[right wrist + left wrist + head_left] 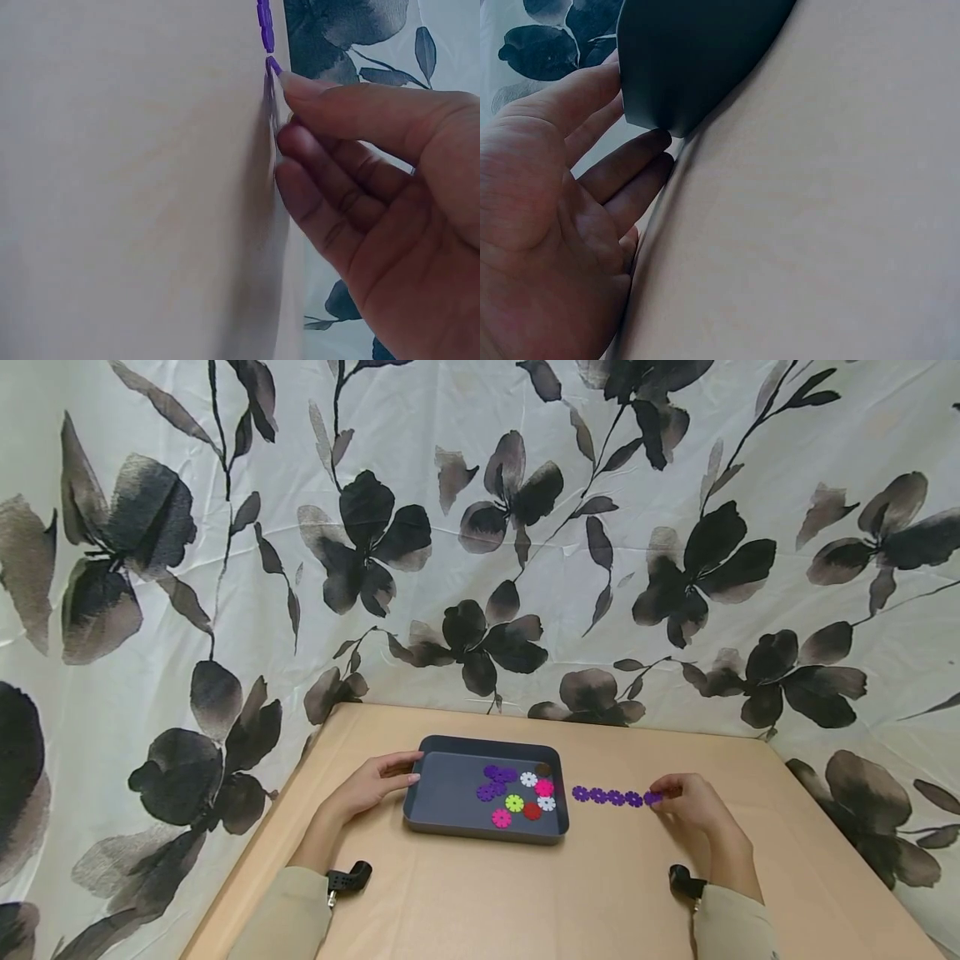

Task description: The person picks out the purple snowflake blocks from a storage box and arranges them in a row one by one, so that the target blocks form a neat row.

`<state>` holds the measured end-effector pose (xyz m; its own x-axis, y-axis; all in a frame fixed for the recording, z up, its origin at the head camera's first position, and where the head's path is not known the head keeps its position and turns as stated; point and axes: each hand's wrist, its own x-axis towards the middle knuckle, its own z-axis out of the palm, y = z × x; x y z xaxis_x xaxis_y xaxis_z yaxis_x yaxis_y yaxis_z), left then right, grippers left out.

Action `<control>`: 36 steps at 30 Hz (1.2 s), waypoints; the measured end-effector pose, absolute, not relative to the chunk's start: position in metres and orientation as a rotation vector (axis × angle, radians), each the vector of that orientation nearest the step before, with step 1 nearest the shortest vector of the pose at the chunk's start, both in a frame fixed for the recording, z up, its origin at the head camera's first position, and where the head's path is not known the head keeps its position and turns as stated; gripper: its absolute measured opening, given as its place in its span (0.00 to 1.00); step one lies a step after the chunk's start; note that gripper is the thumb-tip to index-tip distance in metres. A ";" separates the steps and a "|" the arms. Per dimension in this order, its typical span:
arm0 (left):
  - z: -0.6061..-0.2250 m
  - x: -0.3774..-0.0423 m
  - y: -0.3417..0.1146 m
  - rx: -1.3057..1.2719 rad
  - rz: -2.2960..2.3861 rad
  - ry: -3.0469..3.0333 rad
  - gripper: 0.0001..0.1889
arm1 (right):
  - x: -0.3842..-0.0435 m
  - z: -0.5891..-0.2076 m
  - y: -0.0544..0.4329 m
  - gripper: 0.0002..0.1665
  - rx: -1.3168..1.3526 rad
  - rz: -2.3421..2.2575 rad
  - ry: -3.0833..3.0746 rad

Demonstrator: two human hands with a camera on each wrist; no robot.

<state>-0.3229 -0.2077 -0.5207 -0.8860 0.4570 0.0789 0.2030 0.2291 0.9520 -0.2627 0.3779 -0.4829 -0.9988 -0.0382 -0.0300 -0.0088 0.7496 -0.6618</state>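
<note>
My left hand (372, 787) grips the left rim of a dark grey tray (450, 789), thumb on the edge; the left wrist view shows the tray's side (690, 60) by the fingers. Inside the tray lie several flower-shaped discs: purple ones (491, 790), white, pink, red, brown and a lime-green disc (513, 802). Right of the tray, several purple discs (597, 795) form a row on the table. With thumb and fingertips, my right hand (693, 802) pinches the purple disc (275, 66) at the row's right end. Whether the discs interlock cannot be told.
A light wood-toned table (510, 893) carries everything. Behind it and along both sides hangs a white cloth (570, 593) printed with dark flowers. Each wrist wears a small black device, such as the left one (349, 877).
</note>
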 end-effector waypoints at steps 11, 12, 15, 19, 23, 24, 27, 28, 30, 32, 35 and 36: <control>-0.520 -0.322 -0.207 0.631 1.708 2.300 0.32 | -0.268 -0.476 0.365 0.17 -0.057 -1.056 2.998; -0.520 -0.322 -0.207 0.632 1.706 2.302 0.32 | -0.269 -0.475 0.362 0.17 -0.073 -1.072 3.020; -0.521 -0.323 -0.207 0.632 1.702 2.307 0.32 | -0.274 -0.473 0.353 0.18 -0.150 -1.098 3.087; -0.521 -0.323 -0.207 0.630 1.707 2.302 0.32 | -0.279 -0.471 0.340 0.18 -0.195 -1.163 3.112; -0.522 -0.323 -0.208 0.626 1.716 2.291 0.32 | -0.284 -0.471 0.322 0.19 -0.247 -1.249 3.103; -0.522 -0.323 -0.208 0.624 1.716 2.289 0.32 | -0.286 -0.471 0.317 0.19 -0.259 -1.272 3.100; -0.522 -0.323 -0.208 0.624 1.712 2.294 0.32 | -0.289 -0.471 0.300 0.21 -0.322 -1.334 3.081; -0.522 -0.323 -0.209 0.624 1.712 2.293 0.32 | -0.290 -0.471 0.293 0.21 -0.332 -1.360 3.068; -0.522 -0.323 -0.209 0.626 1.708 2.296 0.32 | -0.292 -0.471 0.281 0.20 -0.373 -1.395 3.052; -0.522 -0.323 -0.209 0.625 1.709 2.294 0.32 | -0.294 -0.471 0.268 0.20 -0.411 -1.422 3.023; -0.521 -0.323 -0.208 0.630 1.706 2.296 0.32 | -0.296 -0.472 0.250 0.19 -0.433 -1.431 2.981; -0.521 -0.323 -0.208 0.631 1.708 2.295 0.32 | -0.296 -0.472 0.244 0.19 -0.437 -1.439 2.963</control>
<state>-0.3228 -0.2080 -0.5207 -0.8858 0.4565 0.0834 0.2110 0.2360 0.9486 -0.2965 0.2444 -0.4719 -0.9493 -0.1549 0.2737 -0.3109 0.5937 -0.7422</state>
